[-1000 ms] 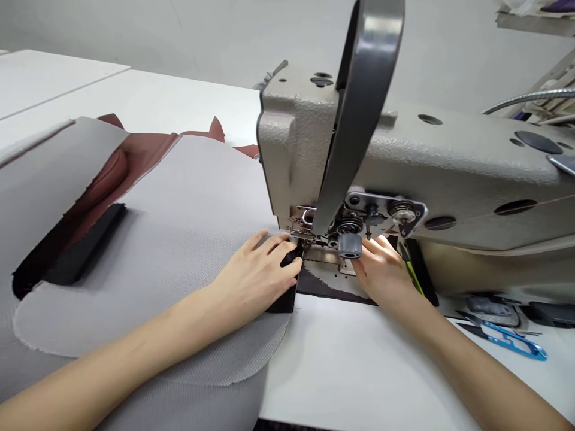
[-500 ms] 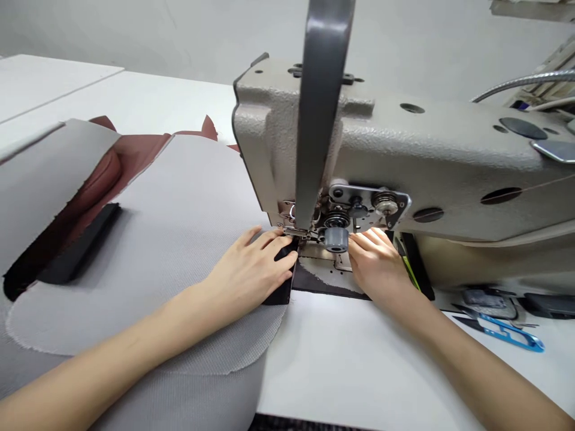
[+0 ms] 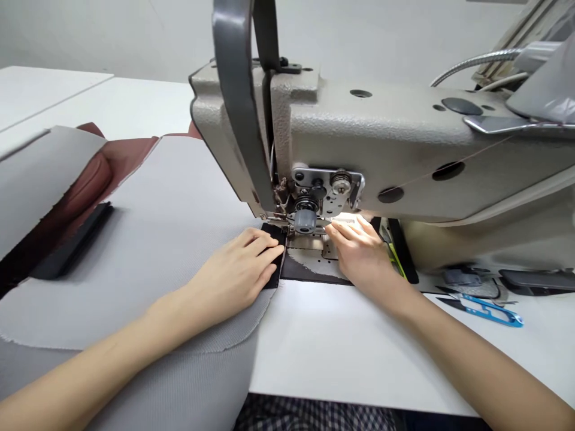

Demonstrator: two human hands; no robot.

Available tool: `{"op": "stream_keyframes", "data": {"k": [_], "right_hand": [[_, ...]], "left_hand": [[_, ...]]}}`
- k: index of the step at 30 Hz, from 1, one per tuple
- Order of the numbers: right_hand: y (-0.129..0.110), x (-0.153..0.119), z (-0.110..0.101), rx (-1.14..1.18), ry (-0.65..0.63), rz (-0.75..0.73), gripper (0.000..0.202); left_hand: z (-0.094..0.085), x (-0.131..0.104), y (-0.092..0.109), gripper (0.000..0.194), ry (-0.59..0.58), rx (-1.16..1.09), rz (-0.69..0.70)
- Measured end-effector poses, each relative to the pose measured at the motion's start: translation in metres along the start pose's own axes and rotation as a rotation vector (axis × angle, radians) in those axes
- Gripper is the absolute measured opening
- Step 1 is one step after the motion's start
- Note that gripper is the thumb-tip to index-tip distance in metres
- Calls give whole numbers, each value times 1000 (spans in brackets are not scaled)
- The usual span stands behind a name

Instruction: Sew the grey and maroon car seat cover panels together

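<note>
My left hand [image 3: 247, 263] lies flat, fingers extended, on a black strip [image 3: 272, 275] at the edge of a grey mesh-backed fabric piece [image 3: 166, 203]. The strip's far end runs up to the needle area of a sewing machine [image 3: 332, 126]. My right hand [image 3: 362, 248] rests on the machine bed, right of the grey tension knob [image 3: 305, 220]. Its fingers point forward and are somewhat apart; its thumb is hidden. The needle and presser foot are mostly hidden behind the machine's parts.
Reddish-brown panels [image 3: 128, 158] and a folded black piece [image 3: 74, 242] lie among the grey fabric at left. Blue thread snips [image 3: 489, 311] lie on the white table [image 3: 359, 353] at right. A yellow-green tool [image 3: 398, 260] stands behind my right wrist. A dark curved bar [image 3: 238, 90] rises over the machine head.
The view has turned right, so the machine sits further left. My left hand has drawn back slightly from the needle area, uncovering more black strip. My right hand stays beside the knob.
</note>
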State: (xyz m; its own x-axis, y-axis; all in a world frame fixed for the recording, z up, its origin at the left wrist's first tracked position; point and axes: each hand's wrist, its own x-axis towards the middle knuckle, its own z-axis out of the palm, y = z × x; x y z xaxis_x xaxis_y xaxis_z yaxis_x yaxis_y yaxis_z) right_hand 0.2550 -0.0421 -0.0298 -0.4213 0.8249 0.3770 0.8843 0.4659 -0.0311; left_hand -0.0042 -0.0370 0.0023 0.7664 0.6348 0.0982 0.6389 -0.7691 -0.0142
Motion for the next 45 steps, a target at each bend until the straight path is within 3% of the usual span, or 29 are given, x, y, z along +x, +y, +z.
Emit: {"op": "stream_keyframes", "data": {"k": [4, 9, 12, 15, 17, 32, 45], "right_hand": [[-1, -6, -1, -8, -21, -15, 44], [-23, -11, -5, 50, 130, -116, 33], [-40, -2, -2, 148, 5, -174, 37], [-48, 13, 4, 184, -192, -112, 40], [-49, 20, 8, 218, -233, -85, 39], [-45, 21, 18, 305, -159, -25, 34], [-39, 17, 24, 519, -111, 60, 28]], "left_hand": [[3, -8, 7, 34, 29, -69, -59], [6, -11, 14, 30, 79, 7, -61], [7, -12, 14, 26, 92, 24, -59], [9, -13, 13, 24, 109, 34, -57], [9, -13, 13, 22, 129, 44, -53], [10, 1, 8, 22, 106, 65, -86], [6, 19, 0, 16, 25, 87, -132]]}}
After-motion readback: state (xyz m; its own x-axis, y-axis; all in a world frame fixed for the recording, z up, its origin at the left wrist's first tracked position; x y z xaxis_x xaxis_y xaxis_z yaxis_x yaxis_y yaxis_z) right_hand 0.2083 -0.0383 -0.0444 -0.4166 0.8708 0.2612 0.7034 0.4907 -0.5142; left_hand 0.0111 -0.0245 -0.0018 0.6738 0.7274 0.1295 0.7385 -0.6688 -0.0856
